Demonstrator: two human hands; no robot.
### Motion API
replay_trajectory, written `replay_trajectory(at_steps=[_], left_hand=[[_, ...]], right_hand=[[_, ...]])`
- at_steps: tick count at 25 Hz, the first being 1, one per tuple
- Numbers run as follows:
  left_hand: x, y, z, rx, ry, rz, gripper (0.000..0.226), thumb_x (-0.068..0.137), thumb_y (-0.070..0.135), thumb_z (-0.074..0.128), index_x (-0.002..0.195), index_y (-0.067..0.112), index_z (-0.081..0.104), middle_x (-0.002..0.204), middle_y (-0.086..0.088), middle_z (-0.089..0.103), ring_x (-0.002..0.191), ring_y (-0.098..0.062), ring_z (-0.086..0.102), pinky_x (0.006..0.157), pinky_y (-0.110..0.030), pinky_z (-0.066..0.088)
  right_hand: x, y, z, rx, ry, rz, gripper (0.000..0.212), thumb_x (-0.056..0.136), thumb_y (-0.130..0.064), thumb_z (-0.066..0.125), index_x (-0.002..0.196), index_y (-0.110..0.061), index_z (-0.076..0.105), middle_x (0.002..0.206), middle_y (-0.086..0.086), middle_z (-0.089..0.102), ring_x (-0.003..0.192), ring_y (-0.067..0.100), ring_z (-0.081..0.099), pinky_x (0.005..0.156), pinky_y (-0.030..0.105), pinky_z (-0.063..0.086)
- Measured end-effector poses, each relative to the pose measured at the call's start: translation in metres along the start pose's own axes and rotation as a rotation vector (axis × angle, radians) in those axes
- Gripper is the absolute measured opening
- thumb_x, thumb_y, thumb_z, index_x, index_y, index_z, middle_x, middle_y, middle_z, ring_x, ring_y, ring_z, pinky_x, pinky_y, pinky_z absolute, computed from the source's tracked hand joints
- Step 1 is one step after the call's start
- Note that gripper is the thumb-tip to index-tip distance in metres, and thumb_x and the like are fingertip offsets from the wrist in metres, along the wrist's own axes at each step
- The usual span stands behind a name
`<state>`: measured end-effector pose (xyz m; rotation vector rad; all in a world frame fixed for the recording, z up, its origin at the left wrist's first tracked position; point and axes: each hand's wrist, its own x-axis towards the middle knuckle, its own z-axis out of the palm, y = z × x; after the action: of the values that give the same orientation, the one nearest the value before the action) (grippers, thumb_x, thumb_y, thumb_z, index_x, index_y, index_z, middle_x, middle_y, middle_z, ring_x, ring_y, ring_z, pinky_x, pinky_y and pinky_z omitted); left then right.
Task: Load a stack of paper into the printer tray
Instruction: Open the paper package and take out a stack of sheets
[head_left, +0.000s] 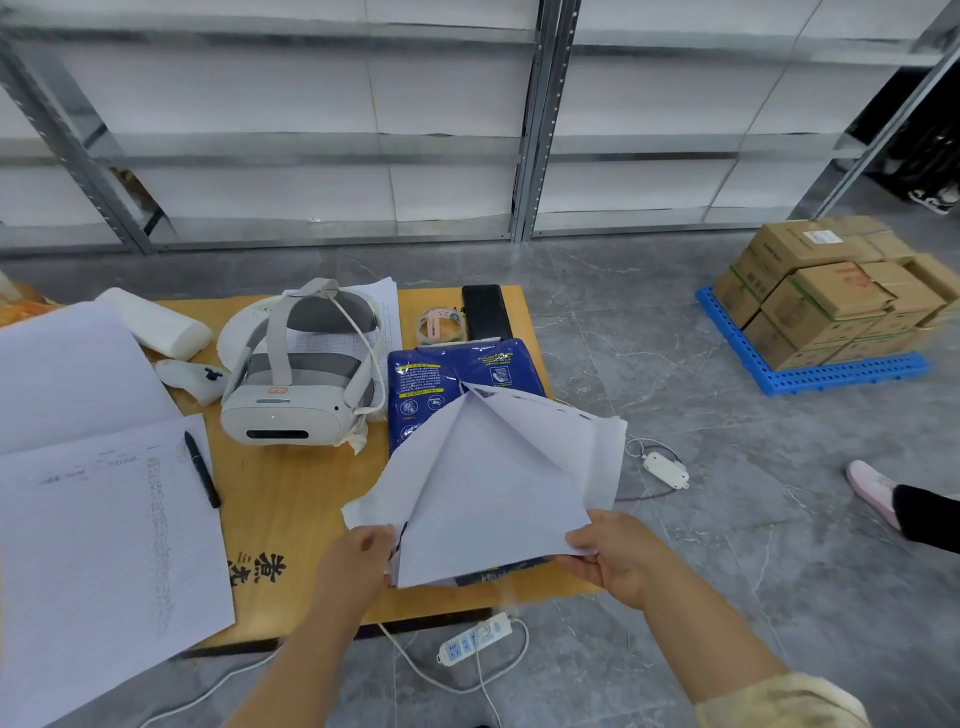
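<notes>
A blue-wrapped ream of paper lies on the right end of the wooden table. Its white inner wrapper is torn open and folded up into peaked flaps over the near half of the pack. My left hand pinches the left flap at its near edge. My right hand grips the right flap's near corner. The paper sheets under the flaps are hidden. No printer or tray is in view.
A white VR headset, a controller, a tape roll and a black phone crowd the table. An open notebook with a pen lies left. A power strip, stacked cardboard boxes and someone's foot are on the floor.
</notes>
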<state>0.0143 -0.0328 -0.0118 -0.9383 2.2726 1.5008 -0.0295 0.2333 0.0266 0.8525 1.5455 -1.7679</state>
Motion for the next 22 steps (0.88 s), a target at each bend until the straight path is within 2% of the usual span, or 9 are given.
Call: replay_trajectory(at_steps=[3, 5, 7, 10, 15, 18, 20, 22], left_hand=[[-0.012, 0.006, -0.005, -0.199, -0.118, -0.212, 0.030, 0.088, 0.032, 0.060, 0.099, 0.004, 0.063, 0.095, -0.011, 0.068, 0.083, -0.023, 0.066, 0.066, -0.032, 0.055], [-0.022, 0.008, -0.006, -0.338, -0.233, -0.323, 0.029, 0.086, 0.023, 0.065, 0.107, 0.003, 0.058, 0.106, -0.015, 0.066, 0.089, -0.027, 0.066, 0.066, -0.036, 0.058], [-0.034, 0.011, -0.003, -0.437, -0.267, -0.358, 0.025, 0.088, 0.008, 0.062, 0.109, -0.002, 0.054, 0.104, -0.017, 0.064, 0.086, -0.027, 0.065, 0.061, -0.035, 0.057], [-0.058, 0.013, -0.006, -0.415, -0.240, -0.320, 0.017, 0.089, -0.004, 0.055, 0.104, -0.009, 0.054, 0.089, -0.018, 0.062, 0.074, -0.027, 0.060, 0.047, -0.030, 0.052], [-0.101, 0.000, -0.023, -0.340, -0.230, -0.261, 0.009, 0.087, -0.004, 0.057, 0.093, -0.011, 0.056, 0.087, -0.021, 0.061, 0.072, -0.028, 0.058, 0.056, -0.035, 0.051], [-0.139, -0.005, -0.036, -0.333, -0.240, -0.221, 0.007, 0.089, -0.003, 0.056, 0.083, -0.006, 0.054, 0.082, -0.018, 0.059, 0.070, -0.024, 0.057, 0.057, -0.034, 0.050], [-0.162, -0.011, -0.041, -0.347, -0.246, -0.190, 0.011, 0.089, -0.003, 0.056, 0.079, -0.003, 0.052, 0.081, -0.016, 0.059, 0.069, -0.022, 0.056, 0.053, -0.032, 0.051], [-0.184, -0.016, -0.045, -0.362, -0.252, -0.164, 0.013, 0.089, -0.004, 0.055, 0.077, -0.001, 0.051, 0.079, -0.014, 0.058, 0.068, -0.021, 0.056, 0.045, -0.029, 0.053]], right_hand=[[-0.017, -0.001, -0.005, -0.053, -0.044, -0.011, 0.029, 0.086, 0.015, 0.044, 0.107, -0.001, 0.056, 0.091, 0.014, 0.064, 0.069, 0.025, 0.068, 0.044, 0.022, 0.055], [-0.032, -0.001, -0.005, -0.077, -0.085, -0.031, 0.030, 0.085, 0.016, 0.042, 0.104, 0.000, 0.057, 0.091, 0.016, 0.065, 0.060, 0.023, 0.072, 0.044, 0.021, 0.054], [-0.046, 0.004, -0.007, -0.106, -0.102, -0.041, 0.032, 0.084, 0.017, 0.040, 0.108, 0.002, 0.057, 0.089, 0.018, 0.066, 0.058, 0.022, 0.072, 0.045, 0.021, 0.055], [-0.072, 0.018, -0.008, -0.144, -0.106, -0.068, 0.036, 0.084, 0.016, 0.039, 0.114, 0.005, 0.057, 0.086, 0.019, 0.068, 0.060, 0.022, 0.072, 0.046, 0.021, 0.055], [-0.124, 0.052, -0.009, -0.120, -0.080, -0.115, 0.031, 0.085, 0.017, 0.039, 0.110, 0.008, 0.056, 0.088, 0.021, 0.067, 0.059, 0.024, 0.073, 0.046, 0.021, 0.056], [-0.161, 0.076, -0.010, -0.072, -0.062, -0.139, 0.020, 0.086, 0.017, 0.040, 0.098, 0.010, 0.055, 0.085, 0.021, 0.066, 0.055, 0.024, 0.072, 0.044, 0.022, 0.056], [-0.183, 0.093, -0.013, -0.061, -0.040, -0.155, 0.017, 0.086, 0.017, 0.041, 0.090, 0.008, 0.055, 0.085, 0.022, 0.065, 0.054, 0.024, 0.072, 0.044, 0.022, 0.056], [-0.202, 0.109, -0.016, -0.049, -0.018, -0.179, 0.016, 0.087, 0.016, 0.042, 0.090, 0.006, 0.054, 0.087, 0.022, 0.065, 0.055, 0.024, 0.072, 0.044, 0.023, 0.056]])
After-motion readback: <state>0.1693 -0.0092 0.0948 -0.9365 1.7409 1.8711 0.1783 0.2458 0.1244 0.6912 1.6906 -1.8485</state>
